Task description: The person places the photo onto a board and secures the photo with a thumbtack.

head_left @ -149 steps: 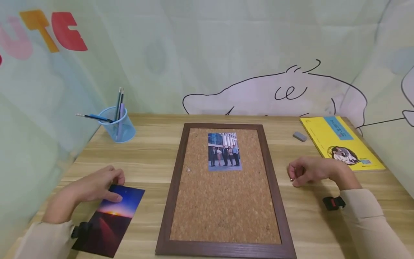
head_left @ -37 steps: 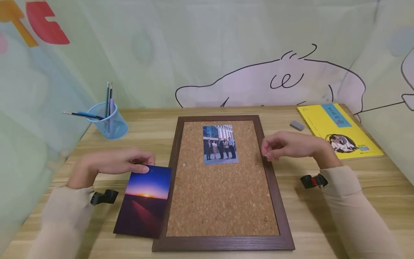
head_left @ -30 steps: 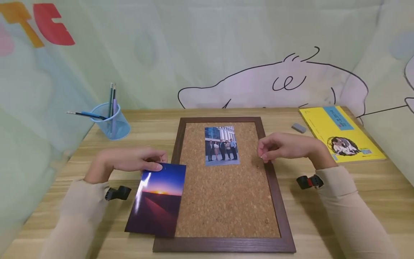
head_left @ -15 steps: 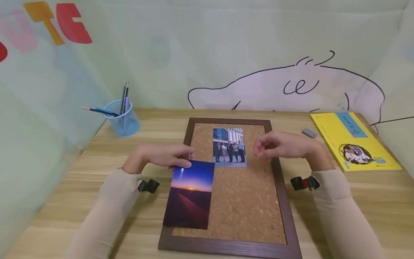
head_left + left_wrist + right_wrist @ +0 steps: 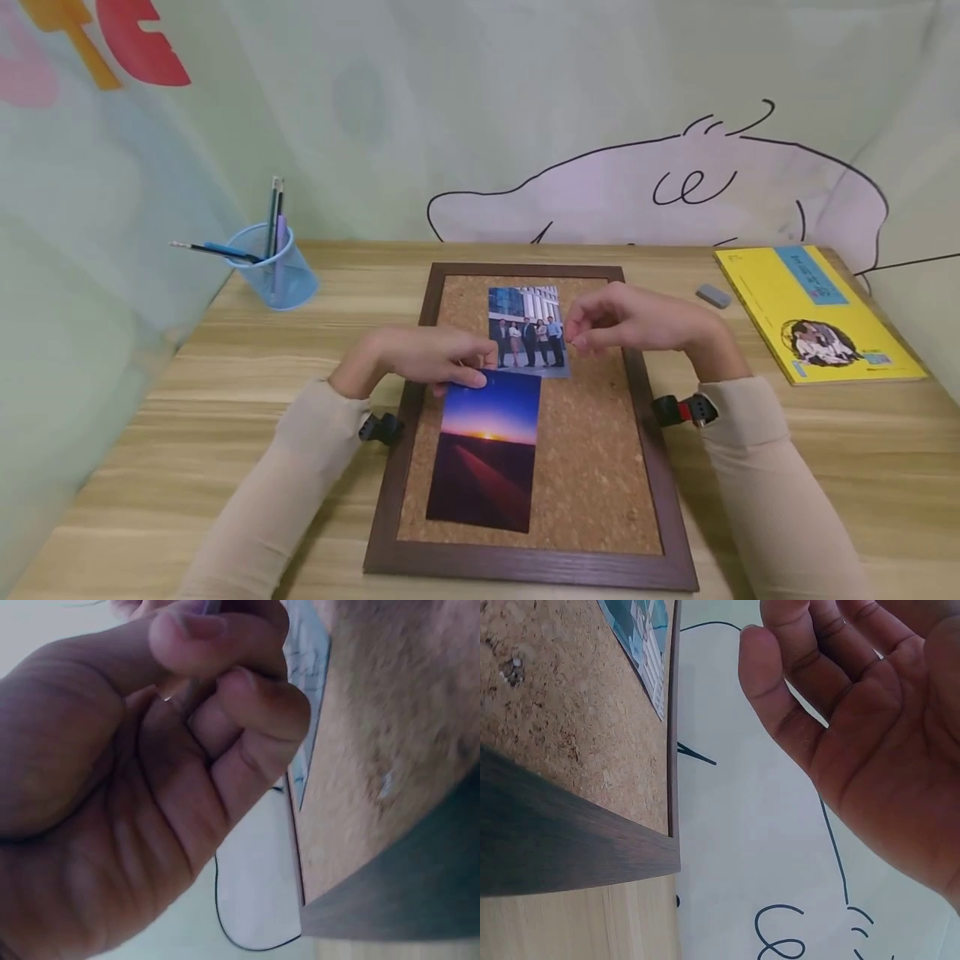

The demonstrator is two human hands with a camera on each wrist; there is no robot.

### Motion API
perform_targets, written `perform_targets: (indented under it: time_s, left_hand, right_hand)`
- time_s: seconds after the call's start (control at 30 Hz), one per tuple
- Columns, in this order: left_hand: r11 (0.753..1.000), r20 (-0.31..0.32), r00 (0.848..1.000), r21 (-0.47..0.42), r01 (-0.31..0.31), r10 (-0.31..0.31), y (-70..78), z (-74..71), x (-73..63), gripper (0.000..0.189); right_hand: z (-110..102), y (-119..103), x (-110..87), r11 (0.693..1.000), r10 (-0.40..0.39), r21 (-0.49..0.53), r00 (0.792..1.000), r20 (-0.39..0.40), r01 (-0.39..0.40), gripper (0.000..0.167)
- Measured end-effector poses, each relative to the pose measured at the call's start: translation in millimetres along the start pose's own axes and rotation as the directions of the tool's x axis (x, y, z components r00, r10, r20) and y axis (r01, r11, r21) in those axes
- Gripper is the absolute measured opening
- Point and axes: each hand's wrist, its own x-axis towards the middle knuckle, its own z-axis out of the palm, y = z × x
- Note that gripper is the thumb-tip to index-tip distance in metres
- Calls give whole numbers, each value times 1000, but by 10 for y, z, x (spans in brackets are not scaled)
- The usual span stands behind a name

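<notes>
In the head view my left hand (image 5: 438,357) pinches the top edge of a sunset photo (image 5: 483,454) between thumb and fingers. That photo hangs over the corkboard (image 5: 592,467), its top edge just below a group photo (image 5: 528,332) on the cork. My right hand (image 5: 637,321) is at the group photo's right side, thumb and index tip together on something tiny, apparently a thumbtack, mostly hidden now. The right wrist view shows its other fingers (image 5: 780,682) loosely bent. A small clear tack (image 5: 386,784) sits in the cork in the left wrist view, and another clear tack (image 5: 511,671) in the right.
The board has a dark brown wooden frame (image 5: 525,567) and lies on a wooden table (image 5: 247,408). A blue mesh cup (image 5: 281,279) with pencils and pens stands at the back left. A grey eraser (image 5: 713,295) and a yellow book (image 5: 817,317) lie at the right.
My left hand has picked the sunset photo off the table and carried it rightward over the corkboard. My right hand has come left from beside the book to the group photo.
</notes>
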Motion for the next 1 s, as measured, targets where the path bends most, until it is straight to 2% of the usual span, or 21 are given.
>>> perform_targets:
  time_s: [0.33, 0.5, 0.6, 0.83, 1.0]
  left_hand:
    - [999, 50, 999, 52, 8, -10, 100, 64, 222, 7]
    - [991, 79, 996, 133, 21, -32, 173, 64, 310, 8]
    - [984, 73, 997, 174, 28, -41, 204, 83, 356, 8]
    - [987, 22, 999, 152, 43, -46, 239, 120, 424, 8]
    - [993, 16, 998, 107, 57, -59, 225, 173, 441, 16]
  right_hand:
    - [52, -1, 64, 1000, -6, 22, 1000, 23, 6, 15]
    - [88, -2, 115, 999, -27, 23, 998, 52, 26, 13]
    - [109, -8, 122, 999, -28, 29, 997, 65, 26, 13]
    - [172, -19, 158, 998, -42, 39, 994, 98, 39, 12]
    - [268, -21, 225, 997, -72, 39, 987, 143, 67, 7]
